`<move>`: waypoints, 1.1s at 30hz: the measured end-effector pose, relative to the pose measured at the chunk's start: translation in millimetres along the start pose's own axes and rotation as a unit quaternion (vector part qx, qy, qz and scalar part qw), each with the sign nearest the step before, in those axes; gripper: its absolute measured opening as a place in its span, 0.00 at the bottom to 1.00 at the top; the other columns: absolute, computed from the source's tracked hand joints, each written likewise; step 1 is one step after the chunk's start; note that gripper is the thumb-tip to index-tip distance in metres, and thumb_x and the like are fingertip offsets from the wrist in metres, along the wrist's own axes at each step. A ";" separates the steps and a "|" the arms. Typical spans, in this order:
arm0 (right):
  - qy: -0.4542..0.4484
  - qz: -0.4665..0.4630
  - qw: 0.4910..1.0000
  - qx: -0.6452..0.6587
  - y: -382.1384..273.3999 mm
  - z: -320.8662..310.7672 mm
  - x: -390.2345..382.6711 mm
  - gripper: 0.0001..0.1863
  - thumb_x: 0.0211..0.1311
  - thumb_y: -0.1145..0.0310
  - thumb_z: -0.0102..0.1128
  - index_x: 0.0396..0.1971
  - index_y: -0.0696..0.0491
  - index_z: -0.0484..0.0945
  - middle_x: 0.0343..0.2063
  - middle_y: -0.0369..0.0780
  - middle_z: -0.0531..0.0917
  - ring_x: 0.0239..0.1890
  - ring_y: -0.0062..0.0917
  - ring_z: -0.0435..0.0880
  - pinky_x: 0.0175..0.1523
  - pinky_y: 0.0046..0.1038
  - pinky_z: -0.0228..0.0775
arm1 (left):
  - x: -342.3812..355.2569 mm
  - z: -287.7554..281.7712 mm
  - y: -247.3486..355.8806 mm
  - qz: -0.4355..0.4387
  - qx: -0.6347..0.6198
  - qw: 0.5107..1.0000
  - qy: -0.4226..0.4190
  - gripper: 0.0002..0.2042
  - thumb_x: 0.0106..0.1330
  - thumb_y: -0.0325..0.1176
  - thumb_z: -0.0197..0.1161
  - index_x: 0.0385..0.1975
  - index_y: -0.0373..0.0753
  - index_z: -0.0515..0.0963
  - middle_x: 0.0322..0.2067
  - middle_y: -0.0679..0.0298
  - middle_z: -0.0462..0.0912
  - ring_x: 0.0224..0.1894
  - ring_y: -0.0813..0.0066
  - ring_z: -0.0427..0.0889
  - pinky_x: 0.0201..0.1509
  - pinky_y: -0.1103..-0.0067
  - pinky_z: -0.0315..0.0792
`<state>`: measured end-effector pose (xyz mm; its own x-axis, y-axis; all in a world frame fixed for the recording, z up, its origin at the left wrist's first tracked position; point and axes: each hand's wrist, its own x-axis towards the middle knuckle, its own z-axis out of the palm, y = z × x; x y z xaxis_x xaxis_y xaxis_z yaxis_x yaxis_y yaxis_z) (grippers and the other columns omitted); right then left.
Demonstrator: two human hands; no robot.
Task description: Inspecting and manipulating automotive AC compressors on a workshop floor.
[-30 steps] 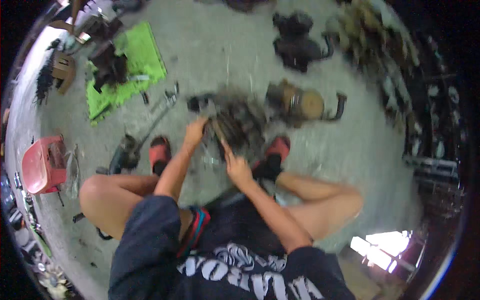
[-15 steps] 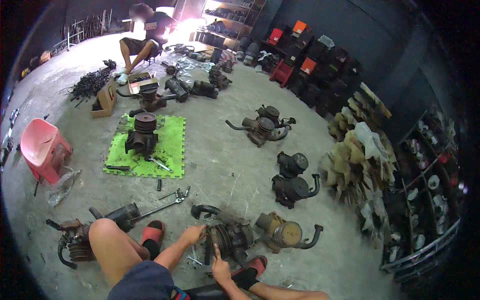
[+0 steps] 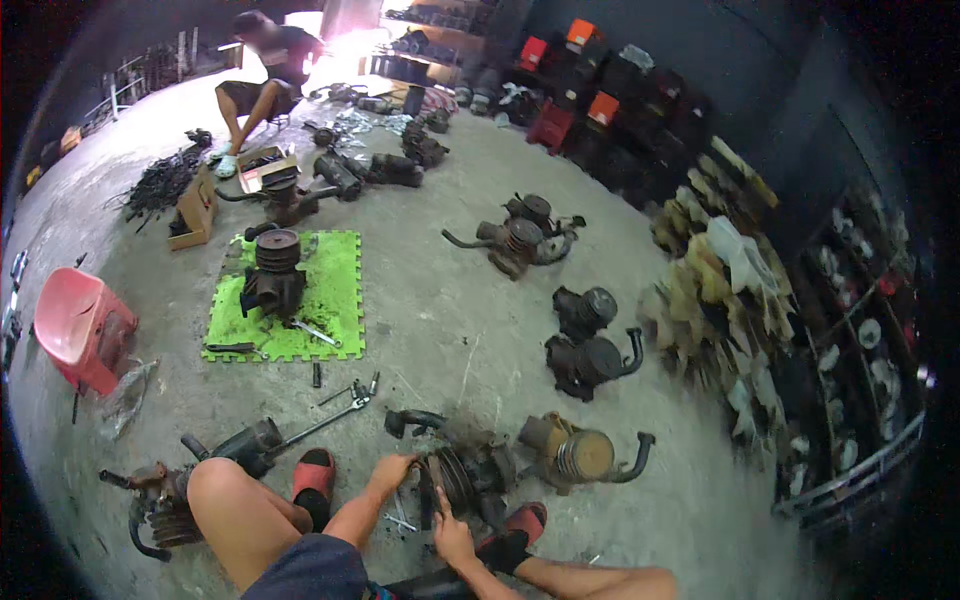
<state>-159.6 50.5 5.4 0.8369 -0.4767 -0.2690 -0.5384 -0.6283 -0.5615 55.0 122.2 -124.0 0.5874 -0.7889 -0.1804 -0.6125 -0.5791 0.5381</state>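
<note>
On the floor between my feet lies a dark, greasy pump-like unit, with a grooved pulley facing left. My left hand is closed at the pulley's upper left edge, its fingertips partly hidden. Lower down, my right hand grips the near part of the rim, index finger stretched up along it and the other fingers curled. Small wrenches lie on the concrete just below my left hand. A similar unit with a tan, dusty pulley stands to the right of it.
A ratchet handle and sockets lie ahead, before a green foam mat bearing another unit. More units stand right and left. A pink chair is at left, a seated person far back, hanging gaskets and shelving at right.
The whole view has shifted slightly, with the far things a little further left and up. Both hands stay at the pulley, with little visible change of grip.
</note>
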 end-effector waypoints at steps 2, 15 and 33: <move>0.044 -0.060 0.997 0.010 7.3 11.8 -0.2 0.34 0.68 0.66 0.49 0.71 0.34 0.50 0.16 0.55 0.76 0.21 0.55 0.77 0.28 0.54 0.66 | -11.2 21.2 -27.3 0.049 0.123 0.983 -0.130 0.15 0.62 0.36 0.57 0.49 0.46 0.78 0.37 0.49 0.84 0.42 0.49 0.83 0.44 0.59 0.76; 0.035 -0.076 0.983 0.162 19.0 16.3 23.2 0.43 0.62 0.71 0.47 0.73 0.32 0.39 0.14 0.52 0.75 0.16 0.42 0.78 0.22 0.44 0.69 | -7.4 -31.1 32.4 -0.008 -0.345 0.938 -0.019 0.16 0.65 0.25 0.52 0.53 0.29 0.71 0.40 0.52 0.82 0.38 0.66 0.80 0.40 0.71 0.74; 0.008 -0.022 0.977 0.212 15.3 11.0 5.7 0.31 0.72 0.60 0.43 0.71 0.27 0.47 0.21 0.54 0.78 0.23 0.49 0.81 0.31 0.49 0.75 | -1.0 47.2 -40.2 -0.018 -0.376 0.926 -0.004 0.22 0.66 0.25 0.54 0.59 0.24 0.63 0.45 0.41 0.78 0.45 0.51 0.80 0.49 0.63 0.73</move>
<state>-162.0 44.9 -13.3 0.8550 -0.4662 -0.2270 -0.4099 -0.3394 -0.8466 54.1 136.5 -184.3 0.5941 -0.7751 -0.2151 -0.0484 -0.3013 0.9523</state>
